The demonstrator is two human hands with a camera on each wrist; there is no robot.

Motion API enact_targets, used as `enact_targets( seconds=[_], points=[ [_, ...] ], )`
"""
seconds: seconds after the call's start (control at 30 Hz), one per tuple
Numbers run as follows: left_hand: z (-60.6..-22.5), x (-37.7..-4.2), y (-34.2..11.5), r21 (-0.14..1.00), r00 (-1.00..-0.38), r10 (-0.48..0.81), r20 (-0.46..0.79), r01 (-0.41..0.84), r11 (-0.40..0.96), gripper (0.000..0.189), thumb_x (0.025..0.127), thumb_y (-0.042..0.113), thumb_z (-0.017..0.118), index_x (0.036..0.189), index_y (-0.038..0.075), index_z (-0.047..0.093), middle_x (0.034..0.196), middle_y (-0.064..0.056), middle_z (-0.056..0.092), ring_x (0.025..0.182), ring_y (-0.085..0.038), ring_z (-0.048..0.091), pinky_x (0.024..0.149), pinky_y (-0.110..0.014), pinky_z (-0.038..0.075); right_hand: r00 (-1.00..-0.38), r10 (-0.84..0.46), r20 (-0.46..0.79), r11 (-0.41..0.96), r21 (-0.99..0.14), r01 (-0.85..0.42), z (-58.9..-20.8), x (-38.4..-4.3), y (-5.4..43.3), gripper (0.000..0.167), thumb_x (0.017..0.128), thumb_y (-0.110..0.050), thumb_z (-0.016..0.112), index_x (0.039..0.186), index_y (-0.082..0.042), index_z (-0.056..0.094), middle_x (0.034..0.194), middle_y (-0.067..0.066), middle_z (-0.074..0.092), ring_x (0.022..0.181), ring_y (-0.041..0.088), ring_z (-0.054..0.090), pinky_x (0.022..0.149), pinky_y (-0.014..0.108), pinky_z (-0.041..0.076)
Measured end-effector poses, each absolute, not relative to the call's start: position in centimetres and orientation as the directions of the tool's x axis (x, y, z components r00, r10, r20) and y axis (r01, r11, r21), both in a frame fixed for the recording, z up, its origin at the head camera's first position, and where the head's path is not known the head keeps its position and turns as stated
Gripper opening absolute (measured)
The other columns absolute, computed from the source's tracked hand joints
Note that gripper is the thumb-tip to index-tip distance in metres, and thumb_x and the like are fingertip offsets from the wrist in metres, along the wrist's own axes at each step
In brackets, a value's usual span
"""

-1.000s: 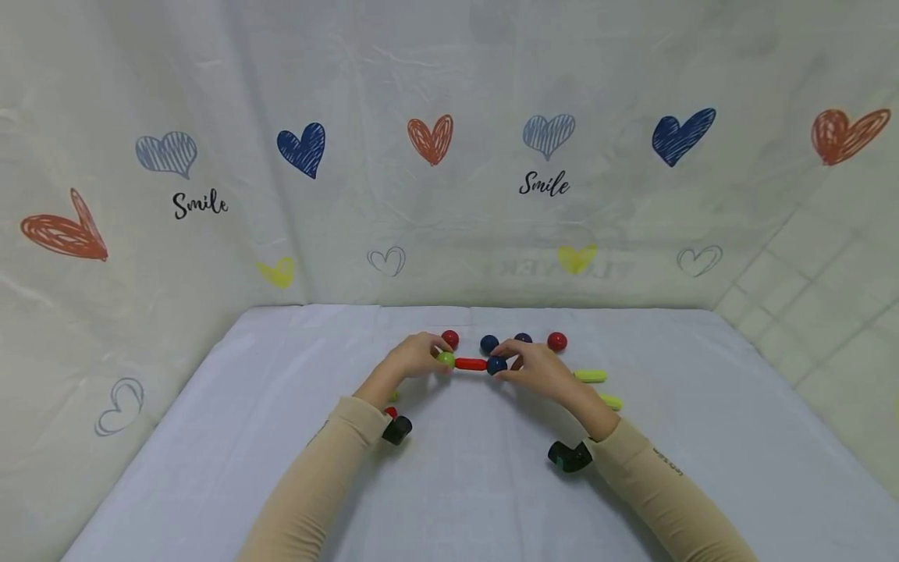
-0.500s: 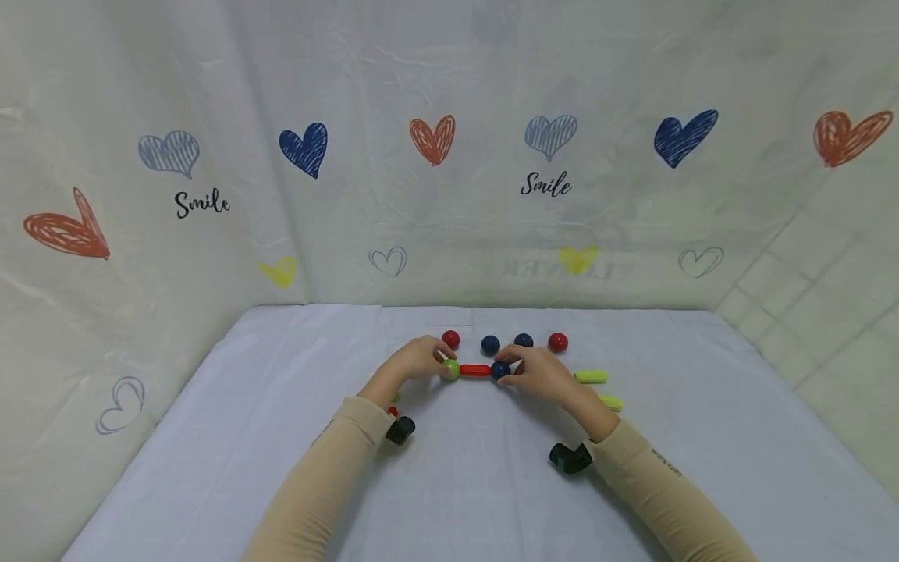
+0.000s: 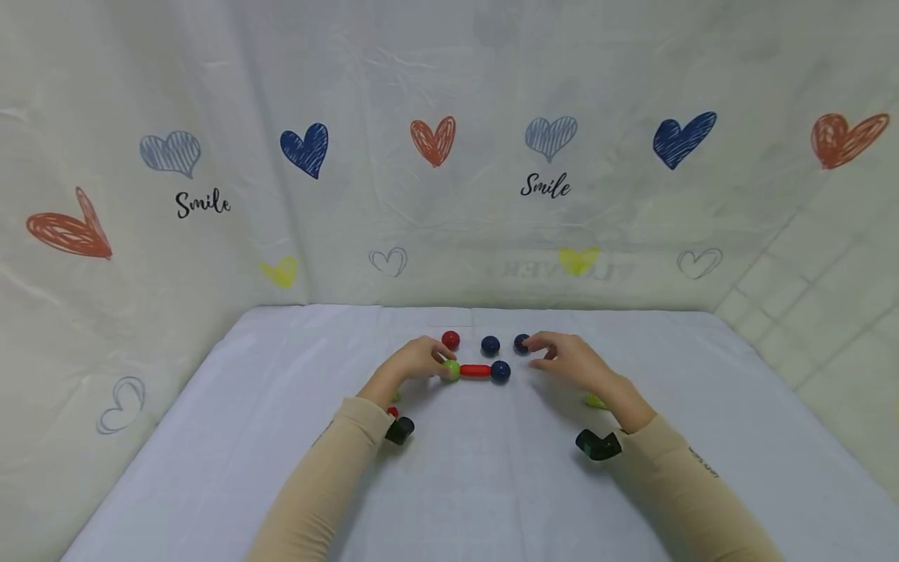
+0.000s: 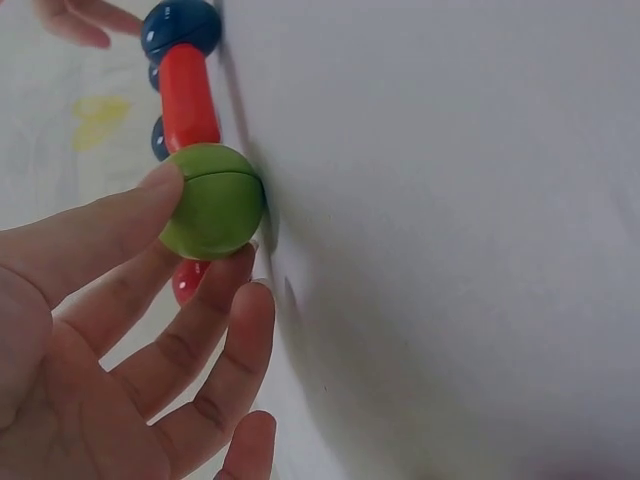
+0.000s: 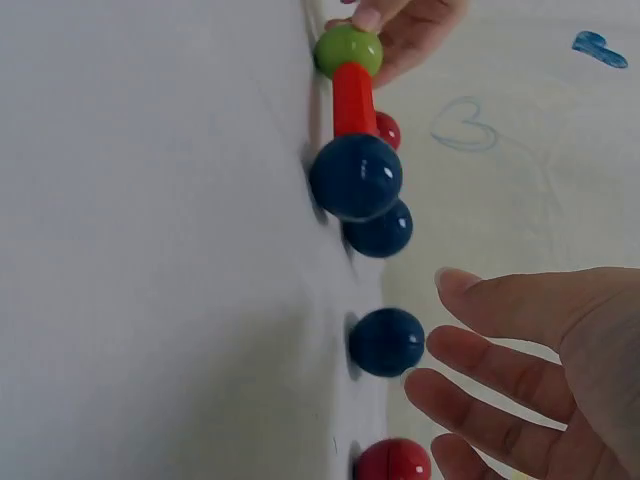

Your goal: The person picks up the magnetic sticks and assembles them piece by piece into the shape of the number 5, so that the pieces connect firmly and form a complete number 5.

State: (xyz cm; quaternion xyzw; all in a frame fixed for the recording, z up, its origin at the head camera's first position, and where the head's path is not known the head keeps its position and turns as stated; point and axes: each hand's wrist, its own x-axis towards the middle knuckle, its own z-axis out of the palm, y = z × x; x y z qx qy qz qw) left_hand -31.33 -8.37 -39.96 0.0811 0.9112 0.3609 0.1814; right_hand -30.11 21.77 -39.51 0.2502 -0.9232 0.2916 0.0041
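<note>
My left hand pinches a green ball between thumb and fingertips. A red rod runs from that ball to a blue ball, so the three form one straight piece lying on the table. My right hand holds nothing, its fingers spread and loosely bent. Its fingertips are close to another blue ball in the back row. A red ball shows beside that one in the right wrist view; in the head view my right hand hides it.
Further back stand a red ball and a blue ball. A yellow-green rod is partly behind my right forearm. Black camera mounts are worn on the wrists. A heart-printed curtain closes off the table's far edge.
My right hand has let go of the joined blue ball and moved right and slightly back. My left hand keeps its pinch; the joined piece shifted slightly right and nearer, then stopped.
</note>
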Motion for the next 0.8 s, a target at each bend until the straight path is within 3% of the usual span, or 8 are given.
enact_targets(
  seconds=[0.27,0.67,0.8],
  points=[
    [-39.9,-31.2,-8.6,0.691,-0.92,0.282,-0.272,0.017,0.723,0.028,0.092,0.016,0.079,0.12,0.013,0.075,0.116,-0.009,0.068,0.101,-0.026,0.061,0.093,-0.044,0.052,-0.9,-0.423,0.104,0.74,-0.533,-0.409,-38.6,-30.3,25.8,0.027,0.097,-0.009,0.069,0.121,0.003,0.07,0.117,0.018,0.071,0.1,0.033,0.067,0.086,0.05,0.054],
    [-39.6,-31.4,-8.2,0.668,-0.918,0.284,-0.276,0.028,0.743,0.029,0.093,0.015,0.077,0.121,0.01,0.074,0.118,-0.01,0.067,0.106,-0.027,0.061,0.097,-0.047,0.049,-0.914,-0.401,-0.061,0.767,-0.567,-0.299,-39.5,-30.5,30.2,0.035,0.096,-0.015,0.07,0.128,0.001,0.069,0.121,0.016,0.07,0.109,0.033,0.063,0.092,0.054,0.05],
    [-39.8,-31.5,-8.2,0.667,-0.918,0.283,-0.278,0.027,0.745,0.029,0.092,0.016,0.077,0.121,0.011,0.074,0.118,-0.01,0.068,0.107,-0.027,0.061,0.098,-0.048,0.049,-0.899,-0.423,-0.115,0.776,-0.558,-0.294,-40.0,-30.5,30.3,0.036,0.093,-0.016,0.075,0.125,-0.001,0.07,0.116,0.012,0.07,0.102,0.029,0.061,0.085,0.046,0.051]
  ],
)
